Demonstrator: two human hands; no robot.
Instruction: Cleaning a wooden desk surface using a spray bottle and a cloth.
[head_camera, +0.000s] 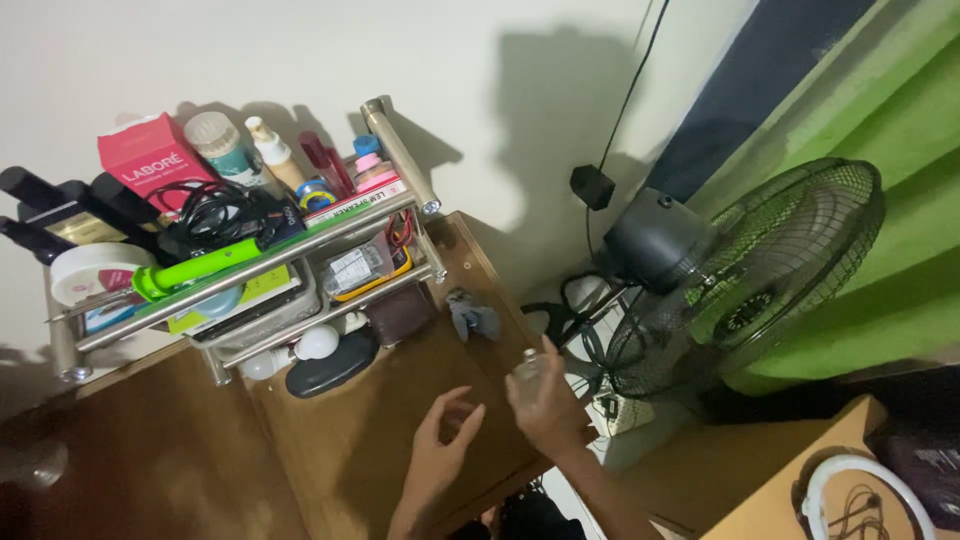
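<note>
We've got our right hand (548, 400) gripping a small glass bottle (527, 372) (left hand (447, 432) open beside it), and a slip risks dropping it onto the desk (380, 440).

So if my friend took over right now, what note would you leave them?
Right hand: holds a small clear glass bottle upright above the wooden table.
Left hand: empty, fingers spread, just beside the bottle, not touching it.
Nearby: a grey cloth lies on the table by the metal rack, which is packed with bottles and boxes. A black fan stands to the right.
Done: the bottle is lifted off the table.
Left: the bottle is in the air, not set down anywhere yet.
</note>
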